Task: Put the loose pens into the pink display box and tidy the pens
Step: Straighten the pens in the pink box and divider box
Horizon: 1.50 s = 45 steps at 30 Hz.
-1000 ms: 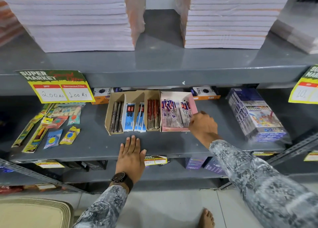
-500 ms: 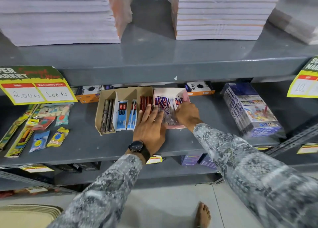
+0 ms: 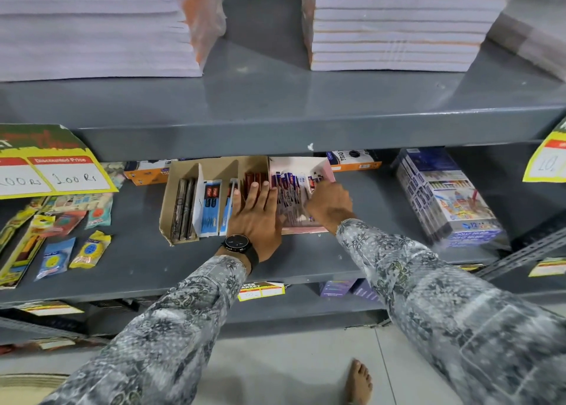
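I see the left hand (image 3: pixel 255 219) flat, fingers spread wide, holding nothing, palm on the brown box (image 3: pixel 196 199) and fingertips against the pink display box (image 3: pixel 327 167). The right hand (image 3: pixel 329 204) is curled inside the pink box on the pens (image 3: pixel 291 190); I cannot tell if it grips one. Both boxes stand mid shelf (image 3: pixel 352 251), under the upper shelf's front edge. The brown box has 3 compartments; the pens are too many to count.

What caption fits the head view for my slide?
Left hand lies flat by the pink box while right hand reaches among its pens on a grey shelf.
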Each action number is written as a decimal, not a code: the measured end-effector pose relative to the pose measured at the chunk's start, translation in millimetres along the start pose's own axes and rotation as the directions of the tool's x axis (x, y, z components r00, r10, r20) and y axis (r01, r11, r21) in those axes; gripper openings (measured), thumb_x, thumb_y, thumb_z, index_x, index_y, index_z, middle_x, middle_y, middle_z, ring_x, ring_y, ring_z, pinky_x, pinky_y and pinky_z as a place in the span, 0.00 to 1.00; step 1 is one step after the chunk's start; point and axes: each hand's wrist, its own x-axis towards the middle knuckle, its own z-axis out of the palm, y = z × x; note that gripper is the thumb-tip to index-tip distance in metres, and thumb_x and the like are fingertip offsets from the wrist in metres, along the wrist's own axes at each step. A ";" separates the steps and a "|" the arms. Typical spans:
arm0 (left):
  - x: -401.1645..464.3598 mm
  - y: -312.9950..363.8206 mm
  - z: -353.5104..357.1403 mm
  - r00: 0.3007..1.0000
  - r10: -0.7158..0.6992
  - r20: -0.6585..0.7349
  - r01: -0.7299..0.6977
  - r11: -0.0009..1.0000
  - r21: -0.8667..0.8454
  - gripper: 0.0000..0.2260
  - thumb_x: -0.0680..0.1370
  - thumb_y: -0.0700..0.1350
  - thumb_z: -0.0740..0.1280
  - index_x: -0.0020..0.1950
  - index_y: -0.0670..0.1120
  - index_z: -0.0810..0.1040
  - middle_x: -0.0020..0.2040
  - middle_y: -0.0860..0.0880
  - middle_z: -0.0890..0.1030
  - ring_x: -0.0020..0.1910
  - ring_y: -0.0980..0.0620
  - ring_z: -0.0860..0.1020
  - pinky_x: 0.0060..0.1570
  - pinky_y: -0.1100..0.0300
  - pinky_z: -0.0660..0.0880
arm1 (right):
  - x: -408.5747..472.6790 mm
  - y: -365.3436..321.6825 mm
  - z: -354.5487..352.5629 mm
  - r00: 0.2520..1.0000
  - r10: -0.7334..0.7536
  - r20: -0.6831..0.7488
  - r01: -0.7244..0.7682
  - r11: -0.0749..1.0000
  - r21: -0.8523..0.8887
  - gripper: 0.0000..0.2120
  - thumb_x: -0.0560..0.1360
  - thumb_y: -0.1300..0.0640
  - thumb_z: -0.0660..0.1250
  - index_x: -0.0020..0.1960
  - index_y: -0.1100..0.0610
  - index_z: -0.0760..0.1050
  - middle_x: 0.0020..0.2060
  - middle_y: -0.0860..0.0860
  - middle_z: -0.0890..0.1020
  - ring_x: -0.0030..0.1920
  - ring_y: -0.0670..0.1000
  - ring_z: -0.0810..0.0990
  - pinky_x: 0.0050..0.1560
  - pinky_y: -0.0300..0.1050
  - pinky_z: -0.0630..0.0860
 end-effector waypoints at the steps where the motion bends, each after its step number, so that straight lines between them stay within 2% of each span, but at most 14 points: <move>1: -0.5 -1.1 3.0 1.000 0.000 -0.015 0.000 1.000 -0.003 0.32 0.79 0.57 0.48 0.81 0.45 0.51 0.82 0.46 0.51 0.81 0.46 0.44 0.77 0.38 0.45 | -0.1 -0.3 0.6 1.000 -0.007 0.023 0.008 1.000 -0.030 0.10 0.78 0.58 0.68 0.56 0.63 0.78 0.47 0.57 0.82 0.51 0.61 0.84 0.52 0.55 0.82; 8: -2.7 -4.9 10.5 0.997 -0.005 -0.075 0.005 1.000 0.003 0.31 0.79 0.56 0.49 0.80 0.43 0.56 0.81 0.44 0.58 0.81 0.45 0.51 0.76 0.39 0.49 | -3.5 -6.3 5.9 1.000 -0.027 0.013 0.028 0.997 -0.073 0.12 0.76 0.61 0.68 0.59 0.62 0.78 0.52 0.57 0.82 0.54 0.60 0.83 0.51 0.53 0.81; 12: -4.0 -9.1 11.2 0.996 0.005 -0.084 -0.004 1.000 0.006 0.33 0.78 0.58 0.47 0.79 0.42 0.58 0.80 0.44 0.61 0.80 0.44 0.54 0.75 0.37 0.54 | -0.7 -7.3 3.4 0.994 0.104 -0.024 -0.100 0.986 0.135 0.06 0.72 0.60 0.70 0.49 0.59 0.79 0.42 0.53 0.82 0.44 0.57 0.83 0.44 0.49 0.82; 15: -4.7 -7.9 10.6 0.997 -0.006 -0.076 0.007 1.000 0.013 0.33 0.78 0.57 0.48 0.80 0.43 0.56 0.80 0.44 0.60 0.80 0.45 0.53 0.76 0.38 0.53 | 5.9 -4.5 2.0 0.979 0.185 0.085 -0.203 0.925 0.322 0.07 0.70 0.62 0.68 0.49 0.59 0.78 0.41 0.52 0.83 0.42 0.54 0.84 0.43 0.47 0.83; 17: -4.8 -6.1 10.3 0.999 -0.011 -0.053 0.012 1.000 0.013 0.32 0.80 0.56 0.51 0.81 0.44 0.51 0.81 0.46 0.56 0.81 0.47 0.48 0.77 0.40 0.48 | 7.2 0.0 3.4 0.978 0.174 0.111 -0.198 0.942 0.271 0.09 0.71 0.63 0.68 0.51 0.59 0.77 0.46 0.54 0.83 0.46 0.57 0.84 0.47 0.50 0.84; 19: -5.3 -5.3 9.4 0.999 -0.013 -0.036 0.013 1.000 0.007 0.32 0.81 0.56 0.52 0.81 0.45 0.48 0.82 0.47 0.52 0.81 0.48 0.45 0.77 0.42 0.44 | 5.0 4.4 4.8 0.990 0.121 0.076 -0.128 0.987 0.101 0.08 0.72 0.65 0.68 0.52 0.60 0.76 0.45 0.54 0.81 0.48 0.58 0.83 0.49 0.51 0.83; 23: -7.3 -5.7 8.1 0.998 -0.018 -0.058 0.019 1.000 0.016 0.32 0.80 0.56 0.52 0.81 0.45 0.50 0.82 0.47 0.55 0.81 0.47 0.48 0.77 0.41 0.47 | 5.1 4.2 7.2 0.992 -0.104 -0.068 0.100 0.993 -0.056 0.07 0.75 0.59 0.67 0.53 0.59 0.80 0.45 0.55 0.82 0.49 0.59 0.84 0.52 0.53 0.82; 24: -7.4 -5.4 7.5 0.998 -0.015 -0.056 0.016 1.000 0.013 0.32 0.80 0.56 0.52 0.81 0.45 0.49 0.82 0.47 0.54 0.81 0.47 0.48 0.77 0.41 0.46 | 5.9 0.9 9.1 0.978 -0.201 -0.048 0.196 0.976 -0.097 0.10 0.76 0.57 0.67 0.55 0.57 0.80 0.48 0.54 0.82 0.52 0.58 0.83 0.57 0.54 0.80; 26: -6.9 -4.0 5.6 0.999 -0.012 -0.030 0.011 1.000 -0.015 0.32 0.81 0.55 0.52 0.81 0.45 0.47 0.82 0.47 0.51 0.81 0.48 0.46 0.78 0.42 0.44 | 7.7 -5.2 16.4 0.923 -0.348 0.167 0.374 0.913 -0.165 0.21 0.75 0.50 0.67 0.67 0.51 0.76 0.65 0.55 0.77 0.68 0.60 0.74 0.70 0.61 0.71; 28: -6.3 -2.4 3.8 1.000 -0.016 -0.023 0.015 0.999 -0.040 0.31 0.81 0.55 0.52 0.81 0.45 0.47 0.82 0.47 0.51 0.81 0.48 0.46 0.78 0.42 0.42 | 7.6 -7.0 19.5 0.839 -0.352 0.414 0.445 0.882 -0.152 0.33 0.76 0.43 0.65 0.79 0.44 0.62 0.81 0.53 0.59 0.81 0.63 0.52 0.76 0.73 0.55; 30: -6.8 -2.2 3.1 0.999 -0.021 -0.033 0.020 0.999 -0.031 0.31 0.81 0.55 0.51 0.81 0.46 0.48 0.82 0.47 0.52 0.81 0.48 0.48 0.78 0.43 0.42 | 7.7 -3.8 18.1 0.794 -0.305 0.525 0.442 0.883 -0.155 0.35 0.80 0.45 0.60 0.83 0.45 0.51 0.84 0.51 0.46 0.82 0.63 0.41 0.76 0.75 0.46; 36: -6.2 -4.1 3.2 0.999 -0.033 -0.008 0.033 0.999 -0.024 0.33 0.81 0.56 0.54 0.81 0.46 0.46 0.82 0.47 0.52 0.81 0.48 0.48 0.78 0.42 0.43 | 7.0 0.2 17.8 0.839 -0.265 0.476 0.402 0.890 -0.213 0.38 0.80 0.52 0.61 0.83 0.46 0.44 0.83 0.52 0.40 0.82 0.63 0.39 0.76 0.74 0.47; 39: -8.5 -2.0 0.6 0.999 -0.032 -0.003 0.032 0.997 -0.066 0.33 0.80 0.55 0.56 0.81 0.47 0.47 0.82 0.47 0.54 0.81 0.47 0.51 0.78 0.42 0.42 | 7.2 3.9 20.2 0.837 -0.201 0.509 0.353 0.909 -0.221 0.38 0.81 0.49 0.59 0.84 0.47 0.42 0.83 0.51 0.38 0.82 0.62 0.38 0.77 0.71 0.46; 45: -7.6 2.2 -8.7 0.998 -0.031 0.050 0.037 0.991 -0.128 0.31 0.82 0.53 0.53 0.81 0.46 0.43 0.82 0.48 0.53 0.81 0.47 0.49 0.78 0.43 0.40 | 13.6 10.8 25.5 0.802 -0.191 0.566 0.387 0.888 -0.248 0.35 0.81 0.40 0.52 0.83 0.44 0.39 0.83 0.50 0.36 0.82 0.58 0.38 0.78 0.66 0.43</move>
